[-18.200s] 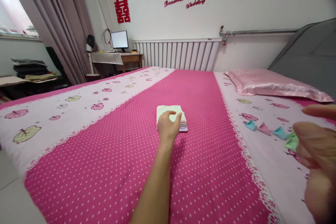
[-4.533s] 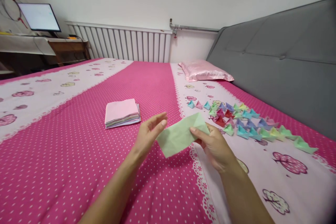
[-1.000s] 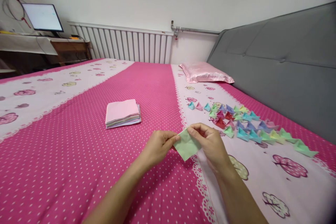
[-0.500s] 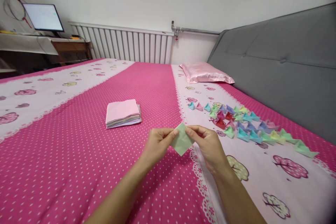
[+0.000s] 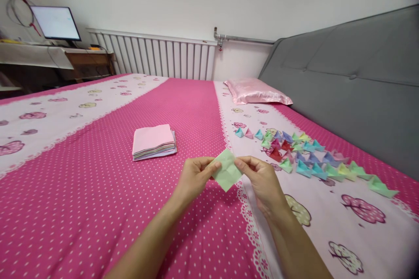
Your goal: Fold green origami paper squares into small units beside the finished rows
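A small light green square of folded paper (image 5: 227,172) is held up above the bed, turned so that one corner points down. Creases show on its face. My left hand (image 5: 195,178) pinches its left corner between thumb and fingers. On the opposite corner, my right hand (image 5: 260,178) has the same kind of pinch. Off to the right, several folded paper boats (image 5: 303,171) in green, blue, pink, red, purple and yellow stand in rows on the bedspread. A stack of coloured paper sheets (image 5: 153,140), pink on top, lies left of my hands.
The pink dotted bedspread (image 5: 98,192) spreads under everything. A pink satin pillow (image 5: 257,91) lies by the grey padded headboard (image 5: 347,65). Beyond the bed are a white radiator (image 5: 157,54) and a desk with a monitor (image 5: 56,24).
My hands have drawn slightly apart, and more of the green paper's face shows between them. Its top corner sits a little higher. The stack and the boats have stayed put.
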Demonstrator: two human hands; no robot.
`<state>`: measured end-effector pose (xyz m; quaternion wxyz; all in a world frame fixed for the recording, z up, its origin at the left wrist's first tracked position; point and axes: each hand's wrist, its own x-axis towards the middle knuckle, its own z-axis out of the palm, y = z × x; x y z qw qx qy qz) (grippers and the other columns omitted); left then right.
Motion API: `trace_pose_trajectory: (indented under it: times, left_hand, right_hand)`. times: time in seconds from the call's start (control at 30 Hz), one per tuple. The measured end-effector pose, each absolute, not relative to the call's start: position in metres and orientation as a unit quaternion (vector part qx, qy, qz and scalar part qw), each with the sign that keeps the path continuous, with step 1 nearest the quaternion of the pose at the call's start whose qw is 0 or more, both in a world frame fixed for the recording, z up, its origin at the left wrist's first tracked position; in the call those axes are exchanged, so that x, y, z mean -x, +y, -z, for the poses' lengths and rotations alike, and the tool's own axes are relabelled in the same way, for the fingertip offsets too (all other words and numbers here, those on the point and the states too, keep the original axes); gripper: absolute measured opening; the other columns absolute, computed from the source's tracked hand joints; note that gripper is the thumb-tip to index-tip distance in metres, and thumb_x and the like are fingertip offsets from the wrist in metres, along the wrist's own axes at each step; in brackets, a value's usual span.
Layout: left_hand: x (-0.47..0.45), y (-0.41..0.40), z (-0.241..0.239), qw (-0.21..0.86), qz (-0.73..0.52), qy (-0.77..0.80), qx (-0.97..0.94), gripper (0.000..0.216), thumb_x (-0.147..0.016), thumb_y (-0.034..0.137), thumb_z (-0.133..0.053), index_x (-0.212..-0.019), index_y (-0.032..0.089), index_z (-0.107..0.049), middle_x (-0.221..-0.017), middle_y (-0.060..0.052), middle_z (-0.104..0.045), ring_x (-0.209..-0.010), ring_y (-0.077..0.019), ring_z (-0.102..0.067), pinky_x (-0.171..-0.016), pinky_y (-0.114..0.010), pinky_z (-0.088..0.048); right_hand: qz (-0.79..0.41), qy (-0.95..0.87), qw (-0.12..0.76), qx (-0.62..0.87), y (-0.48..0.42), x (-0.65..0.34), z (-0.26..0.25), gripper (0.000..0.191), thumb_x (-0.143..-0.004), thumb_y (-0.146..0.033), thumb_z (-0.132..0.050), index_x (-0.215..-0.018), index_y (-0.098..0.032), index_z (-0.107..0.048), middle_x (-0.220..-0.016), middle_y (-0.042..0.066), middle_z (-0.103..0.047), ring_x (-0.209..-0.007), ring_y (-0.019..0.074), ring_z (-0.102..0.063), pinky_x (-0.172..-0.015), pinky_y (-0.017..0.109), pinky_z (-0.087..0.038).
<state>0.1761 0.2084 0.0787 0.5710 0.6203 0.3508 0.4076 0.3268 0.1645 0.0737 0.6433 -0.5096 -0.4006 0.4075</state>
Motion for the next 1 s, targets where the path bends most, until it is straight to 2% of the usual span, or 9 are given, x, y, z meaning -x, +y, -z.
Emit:
trace_pose_trajectory:
  times: [0.13,0.27,0.47,0.63,0.83,1.0]
  left_hand:
    - [-0.172,0.209,-0.083,0.555,-0.426,0.380,-0.605,0.023,-0.072,0.033,-0.060,-0.077,0.012,-0.068,-0.066,-0.005,-0.068,-0.059,-0.0115,-0.059,-0.056,-0.021,-0.044]
    - [-0.171,0.209,-0.085,0.501,-0.449,0.388,-0.630,0.021,-0.075,0.031,-0.057,-0.076,0.012,-0.067,-0.065,-0.005,-0.068,-0.060,-0.0125,-0.060,-0.056,-0.021,-0.045]
    - [-0.169,0.206,-0.081,0.304,-0.459,0.373,-0.747,0.019,-0.079,0.027,-0.052,-0.077,0.015,-0.066,-0.069,-0.003,-0.067,-0.062,-0.0127,-0.058,-0.058,-0.021,-0.043]
    - [-0.169,0.205,-0.077,0.171,-0.407,0.347,-0.828,0.019,-0.083,0.025,-0.047,-0.083,0.018,-0.064,-0.073,-0.003,-0.067,-0.063,-0.0123,-0.058,-0.059,-0.021,-0.040]
    - [-0.172,0.203,-0.078,0.187,-0.397,0.330,-0.836,0.019,-0.083,0.028,-0.047,-0.086,0.019,-0.063,-0.077,-0.003,-0.068,-0.068,-0.0133,-0.059,-0.063,-0.022,-0.042]
    - [-0.174,0.200,-0.080,0.247,-0.427,0.315,-0.811,0.015,-0.079,0.026,-0.053,-0.086,0.018,-0.065,-0.074,-0.002,-0.068,-0.064,-0.0114,-0.059,-0.061,-0.020,-0.044]
  right_hand:
    - [-0.406,-0.355,0.678,0.499,0.167,-0.332,-0.071,0.024,-0.061,-0.035,-0.071,-0.075,-0.016,-0.066,-0.071,0.002,-0.066,-0.069,0.0147,-0.057,-0.069,0.027,-0.045]
    - [-0.423,-0.355,0.674,0.491,0.168,-0.331,-0.072,0.024,-0.062,-0.035,-0.071,-0.075,-0.016,-0.065,-0.072,0.002,-0.066,-0.071,0.0155,-0.058,-0.073,0.029,-0.044]
    - [-0.395,-0.448,0.640,0.484,0.164,-0.330,-0.074,0.023,-0.067,-0.031,-0.067,-0.083,-0.017,-0.064,-0.081,0.004,-0.065,-0.077,0.0166,-0.057,-0.073,0.029,-0.044]
    - [-0.342,-0.511,0.590,0.524,0.162,-0.331,-0.076,0.021,-0.068,-0.033,-0.065,-0.083,-0.018,-0.065,-0.076,0.003,-0.064,-0.073,0.0172,-0.057,-0.065,0.028,-0.045]
    - [-0.294,-0.545,0.562,0.548,0.160,-0.330,-0.081,0.019,-0.069,-0.036,-0.063,-0.075,-0.018,-0.067,-0.073,0.003,-0.065,-0.068,0.0171,-0.058,-0.061,0.027,-0.046]
    - [-0.335,-0.542,0.552,0.538,0.159,-0.329,-0.081,0.020,-0.070,-0.037,-0.062,-0.074,-0.018,-0.066,-0.070,0.002,-0.065,-0.062,0.0149,-0.057,-0.058,0.025,-0.045]
